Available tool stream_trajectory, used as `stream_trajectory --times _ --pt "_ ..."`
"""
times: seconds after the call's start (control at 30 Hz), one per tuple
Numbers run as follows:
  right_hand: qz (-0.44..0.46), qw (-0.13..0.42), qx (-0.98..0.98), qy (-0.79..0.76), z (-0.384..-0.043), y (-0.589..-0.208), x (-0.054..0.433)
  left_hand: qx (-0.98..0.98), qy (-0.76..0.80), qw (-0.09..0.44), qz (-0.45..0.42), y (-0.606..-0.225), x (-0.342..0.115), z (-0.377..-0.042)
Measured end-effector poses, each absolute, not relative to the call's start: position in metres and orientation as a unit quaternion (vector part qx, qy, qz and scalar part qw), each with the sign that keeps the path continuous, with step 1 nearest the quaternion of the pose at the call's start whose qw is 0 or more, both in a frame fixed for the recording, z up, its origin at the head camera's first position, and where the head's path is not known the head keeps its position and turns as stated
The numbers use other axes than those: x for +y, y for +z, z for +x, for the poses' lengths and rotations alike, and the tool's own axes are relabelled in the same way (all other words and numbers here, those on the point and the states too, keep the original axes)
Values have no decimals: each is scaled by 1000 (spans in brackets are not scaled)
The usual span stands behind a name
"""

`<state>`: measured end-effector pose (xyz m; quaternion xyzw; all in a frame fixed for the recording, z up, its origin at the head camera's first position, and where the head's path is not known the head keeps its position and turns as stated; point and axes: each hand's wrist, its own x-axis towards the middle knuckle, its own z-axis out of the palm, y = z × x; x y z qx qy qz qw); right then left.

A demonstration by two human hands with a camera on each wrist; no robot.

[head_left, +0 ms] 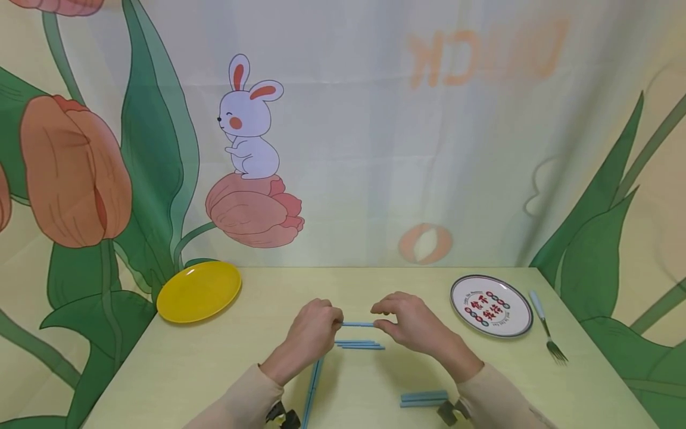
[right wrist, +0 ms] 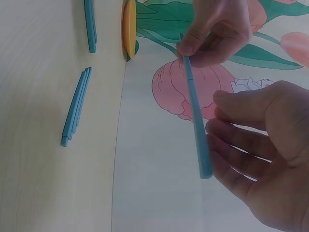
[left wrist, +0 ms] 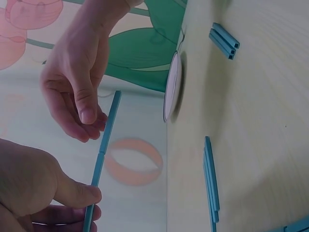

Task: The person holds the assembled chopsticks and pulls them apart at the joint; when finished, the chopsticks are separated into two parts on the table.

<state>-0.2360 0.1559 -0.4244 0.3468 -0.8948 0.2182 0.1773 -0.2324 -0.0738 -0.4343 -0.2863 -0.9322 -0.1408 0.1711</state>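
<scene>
My left hand (head_left: 316,325) pinches one end of a thin blue stick (head_left: 358,325) between thumb and fingers, above the table. A seam shows partway along this stick (left wrist: 108,126) in the left wrist view. My right hand (head_left: 414,325) is at the stick's other end, its fingers loosely bent and the thumb apart from it. In the right wrist view its fingertips lie close to the stick (right wrist: 197,121); whether they touch, I cannot tell. Below lie several thin blue sticks (head_left: 360,345) side by side. Longer blue sticks (head_left: 313,390) lie beneath my left forearm.
Short blue bars (head_left: 423,398) lie together near my right forearm; their ends look hollow. A yellow plate (head_left: 199,292) stands at the back left. At the back right are a white plate with red print (head_left: 511,319) and a fork (head_left: 541,313). A printed curtain (head_left: 354,149) hangs behind the table.
</scene>
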Motion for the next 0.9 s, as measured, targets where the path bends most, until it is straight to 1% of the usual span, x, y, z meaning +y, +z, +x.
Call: stream_trajectory --times 0.23,0.4,0.5,0.67,0.9 --pt "354 158 -898 208 -240 -430 155 -931 -148 166 -291 -434 -70 -233" --pt "353 139 -903 201 -241 -434 155 -926 -150 176 -300 -434 -69 -234" --pt "349 137 -905 201 -240 -435 155 -924 -149 179 -303 -436 -68 -234" --pt "349 150 -904 198 -240 -437 155 -923 -152 169 -312 -436 -67 -233" --pt "345 181 -900 198 -240 -442 156 -916 -171 132 -338 -437 -67 -234"
